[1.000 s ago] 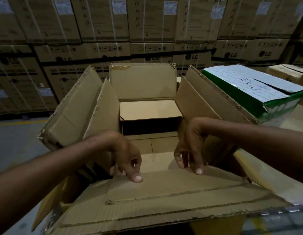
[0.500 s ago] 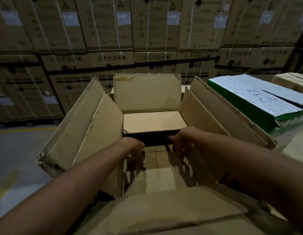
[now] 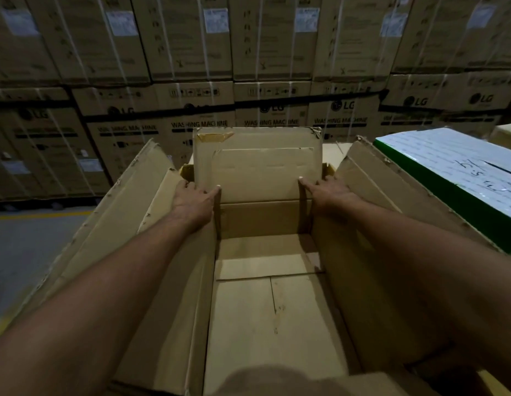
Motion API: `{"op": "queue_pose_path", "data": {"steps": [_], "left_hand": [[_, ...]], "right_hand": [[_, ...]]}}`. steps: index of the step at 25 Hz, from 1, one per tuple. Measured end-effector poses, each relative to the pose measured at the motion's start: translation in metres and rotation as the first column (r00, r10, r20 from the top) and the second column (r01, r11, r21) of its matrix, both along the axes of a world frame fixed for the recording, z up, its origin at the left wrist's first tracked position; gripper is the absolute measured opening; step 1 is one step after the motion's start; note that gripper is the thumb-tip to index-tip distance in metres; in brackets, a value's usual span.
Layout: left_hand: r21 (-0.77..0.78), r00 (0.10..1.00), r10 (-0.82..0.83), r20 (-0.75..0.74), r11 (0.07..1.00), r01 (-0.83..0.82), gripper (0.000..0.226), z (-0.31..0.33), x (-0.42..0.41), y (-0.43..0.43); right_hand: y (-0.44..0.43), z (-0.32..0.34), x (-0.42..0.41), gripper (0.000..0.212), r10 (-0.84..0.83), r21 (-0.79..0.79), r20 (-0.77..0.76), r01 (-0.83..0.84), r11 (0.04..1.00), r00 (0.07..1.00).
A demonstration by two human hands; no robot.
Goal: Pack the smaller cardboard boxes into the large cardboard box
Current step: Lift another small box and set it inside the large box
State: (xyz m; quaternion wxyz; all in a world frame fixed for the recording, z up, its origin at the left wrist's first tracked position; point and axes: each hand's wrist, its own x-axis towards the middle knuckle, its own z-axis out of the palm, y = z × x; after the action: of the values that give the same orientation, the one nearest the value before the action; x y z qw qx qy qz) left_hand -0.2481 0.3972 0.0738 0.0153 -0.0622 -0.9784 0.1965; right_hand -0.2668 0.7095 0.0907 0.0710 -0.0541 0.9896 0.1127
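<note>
Two arms now reach right to the far end of the large box (image 3: pixel 248 324); half a second ago the hands were only at mid-box, fingers pointing down. The far inner flap (image 3: pixel 265 178), then lying flat like a shelf, now stands upright against the back flap, and the bottom of the box shows in full. Left hand (image 3: pixel 192 204) sits at the flap's left edge, back of the hand up, thumb (image 3: pixel 215 191) stretched straight along that edge; its other fingers go into the corner and are partly hidden, so whether they hook round anything cannot be told. Right hand (image 3: pixel 330 192) mirrors it at the right edge, thumb (image 3: pixel 304 184) straight against the flap, the other fingers extended flat toward the corner, nothing held. Both forearms run long and nearly parallel over the side walls. Box is brown, worn, with ragged edges and torn tape at the top of the back flap; side flaps (image 3: pixel 125 201) splay outward in two layers on each side. It stands directly in front of the person, just beside a green box (image 3: pixel 448 161) with a white, handwritten top on the right, before stacked washing machine cartons (image 3: pixel 191 52).
</note>
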Motion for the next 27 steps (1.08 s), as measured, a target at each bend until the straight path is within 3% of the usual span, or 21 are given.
{"op": "queue_pose_path", "data": {"steps": [5,10,14,16,19,22,25,27], "left_hand": [[-0.098,0.996,-0.078,0.036,0.992,0.081,0.081,-0.015,-0.012,0.006],[-0.136,0.994,-0.096,0.058,0.985,0.103,0.083,-0.013,-0.018,0.003],[-0.138,0.995,-0.082,0.055,0.986,0.089,0.081,-0.017,-0.011,0.007],[-0.091,0.994,-0.067,0.088,0.993,0.075,0.082,-0.01,-0.004,0.01],[-0.027,0.982,-0.063,0.18,0.997,0.069,0.087,0.0,0.016,0.016],[-0.017,0.946,0.045,0.322,0.999,-0.042,0.091,0.004,0.032,0.012],[-0.132,0.959,0.109,0.262,0.988,-0.076,0.092,0.017,0.064,0.009],[-0.22,0.978,0.13,0.166,0.971,-0.092,0.088,0.029,0.09,0.007]], "right_hand": [[-0.004,-0.047,-0.014,0.085,0.091,0.249,-0.179,-0.044,0.968,0.98],[0.0,-0.043,-0.007,0.086,0.089,0.273,-0.174,-0.039,0.961,0.981],[-0.006,-0.059,0.009,0.103,0.075,0.355,-0.1,-0.035,0.934,0.992],[-0.009,-0.057,0.018,0.108,0.057,0.323,-0.096,-0.023,0.946,0.994],[-0.006,-0.047,0.038,0.086,0.068,0.315,-0.09,-0.036,0.948,0.994],[0.001,-0.033,0.057,0.058,0.052,0.376,-0.098,-0.011,0.927,0.994],[0.003,-0.008,0.078,0.065,0.022,0.439,-0.178,0.06,0.897,0.984],[0.006,0.01,0.09,0.064,-0.053,0.395,-0.254,0.153,0.906,0.966]]}}
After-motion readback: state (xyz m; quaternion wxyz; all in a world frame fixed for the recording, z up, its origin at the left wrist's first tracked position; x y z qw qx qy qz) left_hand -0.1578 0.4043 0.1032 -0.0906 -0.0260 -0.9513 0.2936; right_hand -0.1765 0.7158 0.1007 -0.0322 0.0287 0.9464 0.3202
